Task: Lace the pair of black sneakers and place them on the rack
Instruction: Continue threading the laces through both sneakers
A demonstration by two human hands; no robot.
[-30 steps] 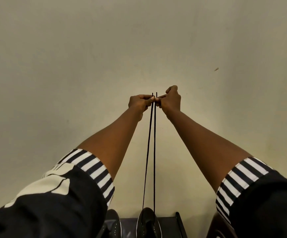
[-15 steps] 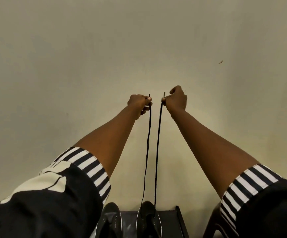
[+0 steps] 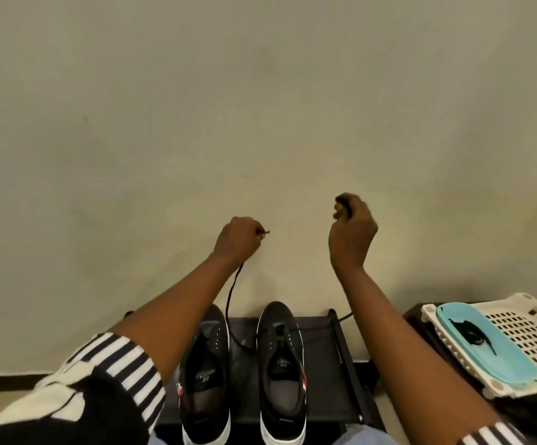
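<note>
Two black sneakers with white soles stand side by side on a black rack, toes toward the wall. The left sneaker has bare eyelets. From the front eyelets of the right sneaker runs a black lace. My left hand pinches one end of it above the left sneaker, the tip poking out to the right. My right hand is raised above the rack's right end, fingers curled round the other end; that strand passes behind my forearm.
A white perforated basket sits at the right on something dark, with a teal tray lying on it. Another black lace lies on the tray. A plain wall rises just behind the rack.
Both hands have come down and moved apart, each keeping its lace end. The strands have gone slack. The view has tilted down, showing both sneakers, the rack and the basket.
</note>
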